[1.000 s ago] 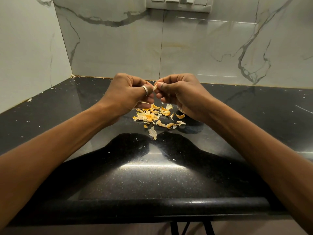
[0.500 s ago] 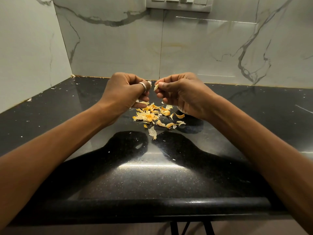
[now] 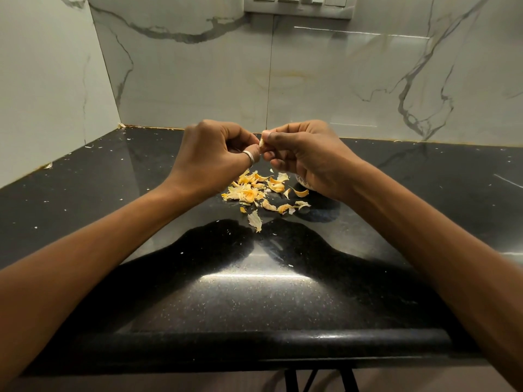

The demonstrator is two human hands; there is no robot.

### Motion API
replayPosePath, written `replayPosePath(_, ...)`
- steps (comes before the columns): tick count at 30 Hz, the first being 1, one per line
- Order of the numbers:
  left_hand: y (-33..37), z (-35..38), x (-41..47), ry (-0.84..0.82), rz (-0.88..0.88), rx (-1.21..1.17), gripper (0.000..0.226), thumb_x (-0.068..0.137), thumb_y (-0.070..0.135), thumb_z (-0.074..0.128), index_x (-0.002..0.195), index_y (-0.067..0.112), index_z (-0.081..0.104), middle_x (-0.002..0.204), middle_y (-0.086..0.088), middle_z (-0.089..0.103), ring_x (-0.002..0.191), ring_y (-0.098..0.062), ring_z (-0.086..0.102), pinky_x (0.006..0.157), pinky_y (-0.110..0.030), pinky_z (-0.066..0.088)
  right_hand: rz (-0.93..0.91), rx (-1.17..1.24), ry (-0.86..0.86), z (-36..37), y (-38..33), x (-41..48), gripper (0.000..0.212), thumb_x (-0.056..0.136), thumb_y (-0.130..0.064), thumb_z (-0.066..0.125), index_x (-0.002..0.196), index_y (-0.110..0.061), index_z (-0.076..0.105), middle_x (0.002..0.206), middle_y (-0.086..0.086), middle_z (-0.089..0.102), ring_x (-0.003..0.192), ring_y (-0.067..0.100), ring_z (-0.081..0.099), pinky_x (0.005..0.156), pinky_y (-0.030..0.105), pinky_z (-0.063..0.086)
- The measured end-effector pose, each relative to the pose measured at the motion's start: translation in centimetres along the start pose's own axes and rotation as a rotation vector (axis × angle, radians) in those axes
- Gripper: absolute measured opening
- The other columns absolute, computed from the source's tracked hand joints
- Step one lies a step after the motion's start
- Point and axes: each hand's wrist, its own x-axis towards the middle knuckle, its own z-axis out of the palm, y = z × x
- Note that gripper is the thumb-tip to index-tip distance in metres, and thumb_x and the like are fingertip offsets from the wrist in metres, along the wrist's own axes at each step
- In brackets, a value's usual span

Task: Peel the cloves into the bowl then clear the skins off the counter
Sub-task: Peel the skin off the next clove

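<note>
Above the black counter [image 3: 254, 292] my two hands meet over a pile of yellowish garlic skins [image 3: 256, 190]. My right hand [image 3: 308, 157] pinches a small pale clove [image 3: 262, 143] between thumb and fingers. My left hand [image 3: 215, 154], with a ring on its thumb, has its fingers curled and its thumb tip touching the same clove. A small part of a white bowl [image 3: 303, 182] shows under my right hand; most of it is hidden.
Marble-patterned walls close the counter at the back and left. A switch panel [image 3: 300, 5] sits high on the back wall. Tiny skin flakes dot the counter, several near the left wall [image 3: 48, 165]. The rounded front edge [image 3: 254, 339] runs across below.
My hands parted a little half a second ago and have come back together on the clove. The skin pile has not moved.
</note>
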Motion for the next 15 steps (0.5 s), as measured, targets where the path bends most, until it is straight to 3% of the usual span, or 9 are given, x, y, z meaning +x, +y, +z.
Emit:
replayPosePath(3, 0.01, 0.07, -0.02, 0.015, 0.053, 0.033, 0.014, 0.087, 0.023, 0.076, 0.096, 0.012, 0.078, 0.071, 0.014, 0.066, 0.059, 0.011, 0.062, 0.058, -0.007, 0.049, -0.033, -0.024, 0.017, 0.02, 0.08, -0.02, 0.009, 0.094, -0.006, 0.065, 0.096, 0.003, 0.067, 0.082, 0.012, 0.07, 0.068, 0.015, 0.066, 0.062, 0.021, 0.056)
replayPosePath(6, 0.05, 0.17, -0.06, 0.011, 0.077, 0.067, 0.015, 0.087, 0.023, 0.076, 0.095, 0.011, 0.078, 0.073, 0.012, 0.066, 0.058, 0.012, 0.061, 0.059, -0.006, 0.048, -0.045, -0.043, 0.01, 0.12, 0.17, -0.06, 0.007, 0.094, -0.005, 0.064, 0.093, 0.002, 0.066, 0.084, 0.014, 0.071, 0.071, 0.017, 0.067, 0.065, 0.022, 0.058)
replayPosePath(11, 0.11, -0.01, -0.1, 0.027, 0.07, 0.09, 0.014, 0.088, 0.027, 0.074, 0.091, 0.014, 0.079, 0.069, 0.01, 0.068, 0.057, 0.006, 0.063, 0.058, -0.024, 0.058, -0.077, -0.085, 0.008, 0.58, 0.6, -0.09, 0.005, 0.094, 0.0, 0.063, 0.091, 0.0, 0.068, 0.086, 0.014, 0.071, 0.077, 0.017, 0.07, 0.073, 0.024, 0.061)
replayPosePath(15, 0.09, 0.2, -0.15, -0.003, 0.056, 0.104, 0.014, 0.091, 0.025, 0.073, 0.091, 0.012, 0.078, 0.069, 0.003, 0.071, 0.058, -0.001, 0.065, 0.057, -0.032, 0.059, -0.096, -0.091, 0.022, 0.61, 0.8, -0.1, 0.005, 0.093, 0.002, 0.063, 0.092, 0.003, 0.068, 0.087, 0.014, 0.071, 0.079, 0.017, 0.07, 0.077, 0.025, 0.061)
